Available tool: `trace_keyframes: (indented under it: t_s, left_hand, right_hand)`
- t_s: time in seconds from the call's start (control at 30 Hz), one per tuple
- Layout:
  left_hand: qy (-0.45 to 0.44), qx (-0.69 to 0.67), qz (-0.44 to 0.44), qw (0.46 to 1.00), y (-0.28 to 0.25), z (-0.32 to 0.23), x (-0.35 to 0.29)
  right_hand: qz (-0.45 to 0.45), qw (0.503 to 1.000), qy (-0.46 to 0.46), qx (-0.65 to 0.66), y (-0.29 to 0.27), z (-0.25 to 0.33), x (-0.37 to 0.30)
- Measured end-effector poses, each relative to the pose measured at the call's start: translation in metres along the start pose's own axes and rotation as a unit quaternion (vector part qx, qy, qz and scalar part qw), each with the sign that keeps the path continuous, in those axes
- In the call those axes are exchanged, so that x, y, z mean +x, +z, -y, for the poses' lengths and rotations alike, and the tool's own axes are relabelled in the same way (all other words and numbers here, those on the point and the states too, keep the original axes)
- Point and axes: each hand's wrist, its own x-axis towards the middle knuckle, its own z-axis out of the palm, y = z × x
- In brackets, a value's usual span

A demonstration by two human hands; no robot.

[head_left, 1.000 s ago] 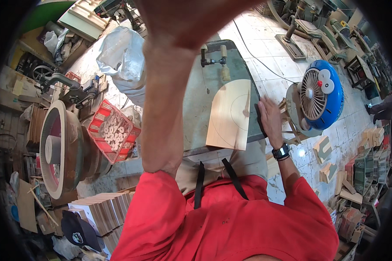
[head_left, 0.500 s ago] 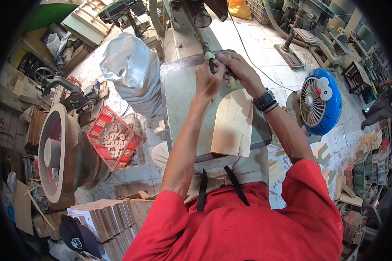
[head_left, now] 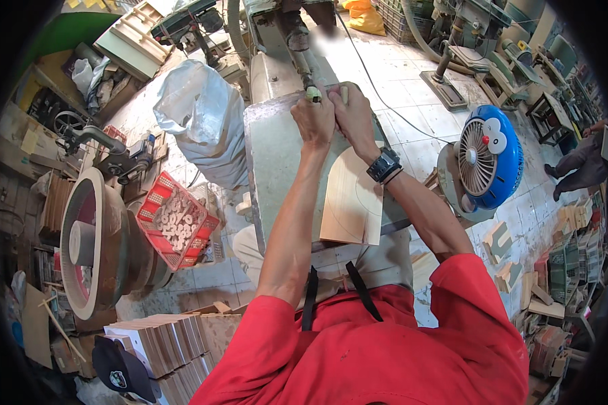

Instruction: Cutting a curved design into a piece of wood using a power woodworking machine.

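Observation:
At the far edge of a grey metal machine table [head_left: 275,169], my left hand [head_left: 314,123] is closed around something whose pale greenish end shows above the fist. Right beside it, my right hand [head_left: 355,121] is closed too, and a small pale end sticks up by its thumb. Most of what the hands grip is hidden by the fingers. A pale wooden board [head_left: 350,209] with a rounded far end and a curved pencil line lies on the table, under and beside my right wrist. Just beyond my hands is the machine's metal arm [head_left: 297,50].
A white sack [head_left: 199,115] and a red crate [head_left: 157,219] of small wooden pieces stand left of the table. A large wheel [head_left: 81,243] is farther left. A blue fan [head_left: 496,158] stands to the right. Stacked boards [head_left: 175,337] and a dark cap [head_left: 121,368] are at lower left.
My hands have come closer together at the far edge of the table, with the fingers wrapped tighter. The right hand has shifted left. The view has moved slightly.

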Motion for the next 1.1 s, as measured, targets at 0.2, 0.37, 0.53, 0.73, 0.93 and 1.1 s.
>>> trace_keyframes:
  t_s: [0.2,0.37,0.53,0.73,0.93,1.1]
  left_hand:
    - [0.053,0.081,-0.037,0.995,-0.001,0.005,0.000]
    - [0.035,0.072,-0.076,0.994,0.011,-0.005,-0.003]
    - [-0.162,-0.168,0.155,0.960,-0.016,-0.009,-0.007]
    - [-0.117,-0.243,0.290,0.918,-0.039,0.002,-0.002]
    - [-0.024,-0.290,0.183,0.939,-0.053,0.029,-0.036]
    - [0.044,-0.212,0.151,0.965,-0.056,0.055,-0.058]
  right_hand:
    - [-0.014,0.996,-0.007,0.090,0.011,-0.011,-0.001]
    - [-0.080,0.945,-0.311,0.060,0.007,-0.036,0.012]
    - [-0.084,0.970,-0.191,0.122,-0.018,-0.018,-0.020]
    - [0.190,0.825,0.324,0.421,-0.050,-0.027,-0.037]
    - [0.200,0.845,0.259,0.422,-0.037,-0.012,0.000]
    - [0.248,0.832,0.209,0.449,-0.039,-0.024,0.002]
